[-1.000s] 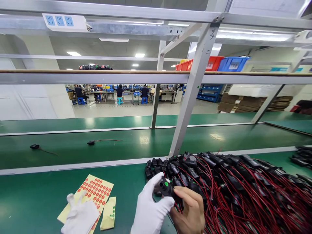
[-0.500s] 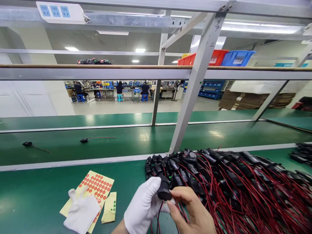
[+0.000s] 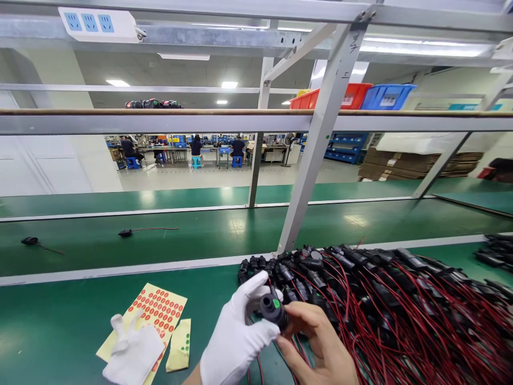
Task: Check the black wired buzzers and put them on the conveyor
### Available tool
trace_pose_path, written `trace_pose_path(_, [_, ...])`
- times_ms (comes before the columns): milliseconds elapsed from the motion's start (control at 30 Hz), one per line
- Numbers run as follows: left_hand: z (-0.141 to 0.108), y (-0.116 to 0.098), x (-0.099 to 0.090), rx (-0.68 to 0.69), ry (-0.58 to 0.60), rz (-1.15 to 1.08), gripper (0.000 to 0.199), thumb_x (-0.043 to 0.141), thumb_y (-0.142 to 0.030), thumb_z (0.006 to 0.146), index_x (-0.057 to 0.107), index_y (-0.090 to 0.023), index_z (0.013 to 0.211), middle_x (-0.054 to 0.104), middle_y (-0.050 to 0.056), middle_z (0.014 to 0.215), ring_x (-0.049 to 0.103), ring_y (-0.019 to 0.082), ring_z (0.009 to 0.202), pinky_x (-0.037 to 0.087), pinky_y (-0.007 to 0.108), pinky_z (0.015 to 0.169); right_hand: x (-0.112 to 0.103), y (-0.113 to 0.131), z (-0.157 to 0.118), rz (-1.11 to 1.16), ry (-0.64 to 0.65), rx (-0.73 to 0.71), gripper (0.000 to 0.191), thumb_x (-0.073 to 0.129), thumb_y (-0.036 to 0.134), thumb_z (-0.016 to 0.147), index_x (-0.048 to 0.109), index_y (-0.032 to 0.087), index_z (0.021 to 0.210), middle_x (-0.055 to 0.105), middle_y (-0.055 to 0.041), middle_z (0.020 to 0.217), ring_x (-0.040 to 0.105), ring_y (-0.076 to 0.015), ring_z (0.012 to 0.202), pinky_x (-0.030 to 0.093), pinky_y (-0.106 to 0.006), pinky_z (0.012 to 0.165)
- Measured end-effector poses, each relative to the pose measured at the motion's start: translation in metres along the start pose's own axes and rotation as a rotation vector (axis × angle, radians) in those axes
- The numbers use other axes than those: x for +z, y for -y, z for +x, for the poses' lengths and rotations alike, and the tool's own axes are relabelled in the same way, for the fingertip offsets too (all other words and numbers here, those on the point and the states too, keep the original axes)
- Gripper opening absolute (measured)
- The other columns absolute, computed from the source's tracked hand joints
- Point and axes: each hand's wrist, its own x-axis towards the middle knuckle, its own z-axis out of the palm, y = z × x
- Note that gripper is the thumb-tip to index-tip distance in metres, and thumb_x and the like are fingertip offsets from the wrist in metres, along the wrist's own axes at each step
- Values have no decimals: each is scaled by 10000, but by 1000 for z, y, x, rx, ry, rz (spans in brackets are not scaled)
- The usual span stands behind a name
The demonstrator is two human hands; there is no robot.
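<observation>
A small black cylindrical pump (image 3: 273,310) is held between my two hands, its ported end with a green dot sticker turned up towards me. My left hand (image 3: 240,331), in a white glove, closes round its left side with thumb and fingers. The bare fingertips of my right hand (image 3: 316,342) pinch its right side. Below my hands hang red and dark wires. Just beyond and to the right lies a heap of similar black pumps (image 3: 344,262) with long red wires (image 3: 401,326).
To the left lie a sheet of red stickers (image 3: 160,305), a white glove (image 3: 134,347) on it and a strip with green dots (image 3: 179,345). Two wired black parts (image 3: 125,233) rest on the green belt (image 3: 208,235). A metal post (image 3: 308,160) rises behind the heap.
The pump has been turned over in my hands, bringing its end with the green dot into view. My left thumb and fingers have shifted around it. Both parts on the belt have moved left.
</observation>
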Motion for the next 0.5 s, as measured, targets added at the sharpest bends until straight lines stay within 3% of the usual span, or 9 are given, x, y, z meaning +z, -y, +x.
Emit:
trace_pose_path(167, [-4, 11, -3, 20, 49, 64, 731, 858, -408, 722, 582, -273, 1385, 742, 70, 1209, 663, 242, 1144, 457, 394, 1094, -2, -4, 0, -100, 17, -76, 335, 584, 148, 926, 561, 235, 1248, 679, -83, 1089, 706, -209, 959, 624, -276, 829])
trace_pose_path(400, [-7, 11, -5, 116, 79, 184, 648, 801, -410, 797, 577, -306, 1395, 741, 56, 1222, 672, 219, 1133, 460, 357, 1090, -3, -3, 3, -49, -20, -129, 317, 609, 148, 924, 597, 236, 1228, 717, -82, 1064, 719, -216, 968, 622, -298, 855])
trace_pose_path(500, [-7, 8, -6, 140, 101, 266, 702, 810, -424, 782, 548, -299, 1421, 725, 64, 1249, 662, 234, 1160, 446, 355, 1101, 0, -6, -1, 78, -40, -51, 277, 650, 218, 933, 629, 257, 1206, 734, -82, 1076, 733, -224, 959, 630, -297, 829])
